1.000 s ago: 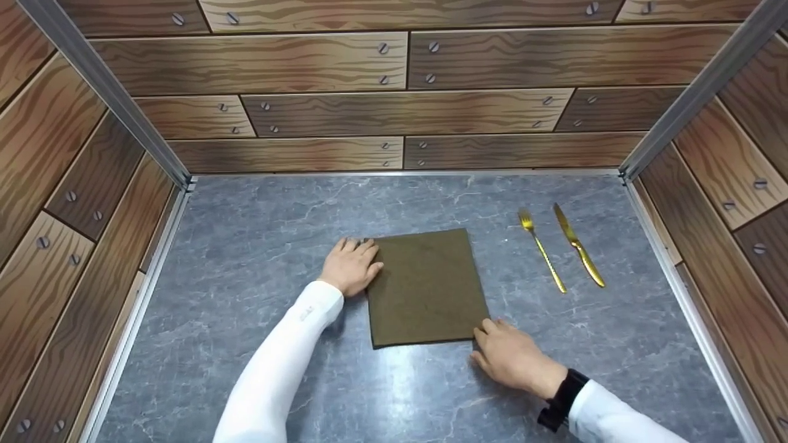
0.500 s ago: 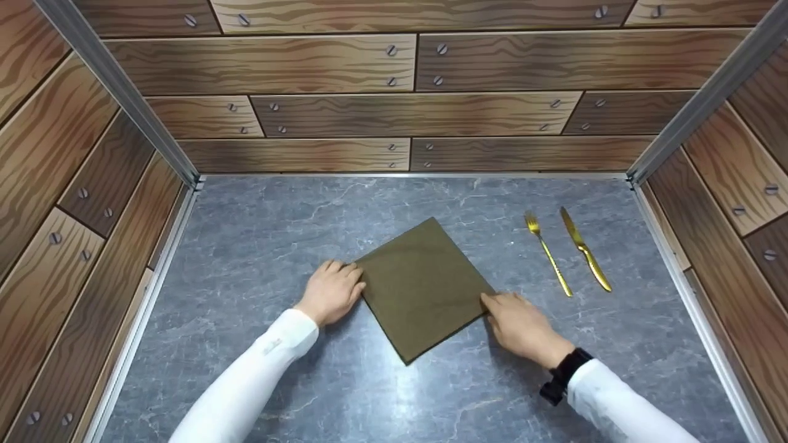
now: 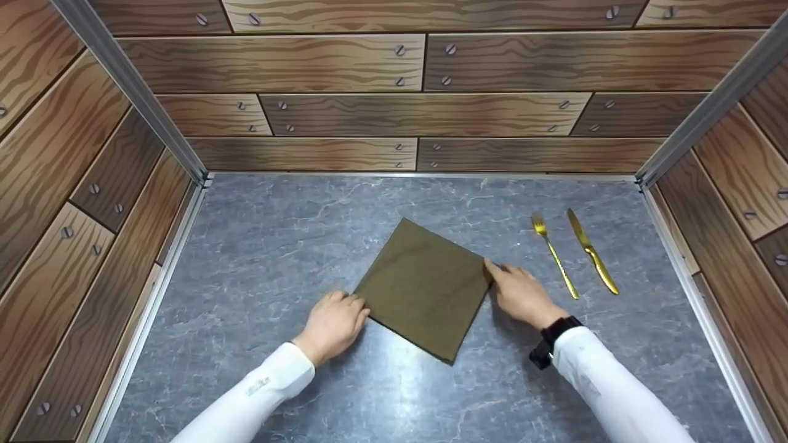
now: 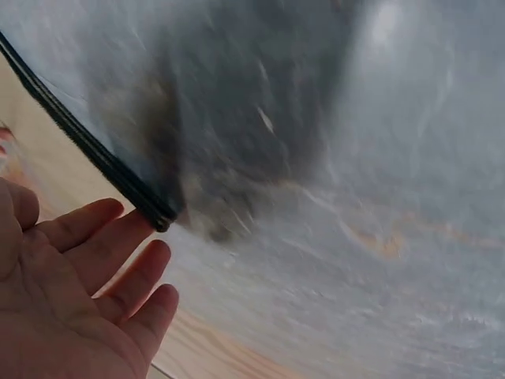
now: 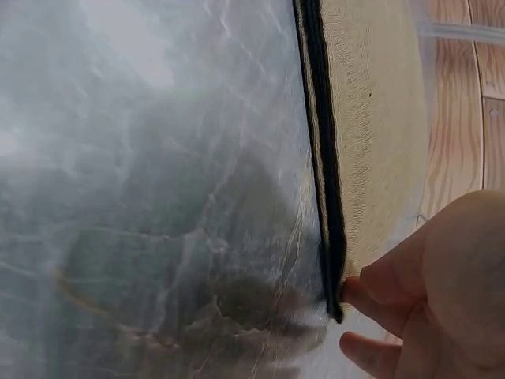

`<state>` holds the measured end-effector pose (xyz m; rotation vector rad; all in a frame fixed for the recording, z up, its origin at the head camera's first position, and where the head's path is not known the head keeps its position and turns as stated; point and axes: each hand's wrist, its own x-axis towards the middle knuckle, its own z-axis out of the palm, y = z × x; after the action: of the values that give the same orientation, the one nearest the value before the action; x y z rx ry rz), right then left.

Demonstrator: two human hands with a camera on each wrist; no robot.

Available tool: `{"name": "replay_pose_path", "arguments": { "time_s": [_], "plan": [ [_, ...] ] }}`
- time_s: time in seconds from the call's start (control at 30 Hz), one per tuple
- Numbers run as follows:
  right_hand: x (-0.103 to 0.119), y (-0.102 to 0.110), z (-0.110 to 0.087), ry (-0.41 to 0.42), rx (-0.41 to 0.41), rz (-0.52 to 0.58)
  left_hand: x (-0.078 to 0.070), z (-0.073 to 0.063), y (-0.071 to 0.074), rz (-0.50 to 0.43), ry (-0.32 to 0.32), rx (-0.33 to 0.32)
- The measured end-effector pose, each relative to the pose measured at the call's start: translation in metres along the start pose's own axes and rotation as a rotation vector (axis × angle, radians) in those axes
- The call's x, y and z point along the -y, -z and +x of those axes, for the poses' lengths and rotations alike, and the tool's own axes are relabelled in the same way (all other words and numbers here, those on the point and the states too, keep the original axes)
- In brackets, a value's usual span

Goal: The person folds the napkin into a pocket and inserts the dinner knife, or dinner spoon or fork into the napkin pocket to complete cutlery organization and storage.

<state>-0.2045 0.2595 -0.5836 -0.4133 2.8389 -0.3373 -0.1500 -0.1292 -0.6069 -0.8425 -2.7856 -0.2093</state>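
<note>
A square, olive-brown folded cloth napkin (image 3: 425,289) lies turned on the table, one corner toward the back wall. At its left corner, my left hand (image 3: 332,323) touches the cloth with its fingertips. My right hand (image 3: 522,296) touches the right corner with its fingers. In the left wrist view the left hand's fingers (image 4: 134,272) look loosely extended by the dark layered edge of the napkin (image 4: 95,154). The right wrist view has fingertips (image 5: 375,284) against the napkin's corner, with its layered edge (image 5: 322,142) above them.
To the right lie a gold fork (image 3: 554,255) and a gold knife (image 3: 593,252), side by side. The grey marbled tabletop (image 3: 277,234) is enclosed by wood-patterned walls (image 3: 345,114) with metal rails at the edges.
The napkin has turned anticlockwise from nearly square-on to diagonal. My left hand has shifted toward me, while my right hand has moved away from me along with its corner.
</note>
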Motion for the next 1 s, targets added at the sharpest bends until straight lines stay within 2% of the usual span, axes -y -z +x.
{"name": "replay_pose_path", "arguments": {
  "time_s": [0.3, 0.63, 0.83, 1.0],
  "plan": [
    [0.0, 0.005, 0.035, -0.014, 0.003, 0.021, -0.02, -0.015, 0.006, -0.023, -0.005, 0.025],
    [0.001, 0.011, 0.064, -0.015, 0.012, 0.041, -0.043, -0.017, 0.008, -0.052, 0.029, 0.132],
    [0.0, 0.013, 0.074, -0.037, 0.014, 0.076, -0.054, -0.011, 0.006, -0.038, 0.005, 0.108],
    [-0.001, 0.014, 0.079, -0.04, 0.003, 0.116, -0.055, -0.009, 0.006, -0.046, 0.015, 0.08]
  ]
}}
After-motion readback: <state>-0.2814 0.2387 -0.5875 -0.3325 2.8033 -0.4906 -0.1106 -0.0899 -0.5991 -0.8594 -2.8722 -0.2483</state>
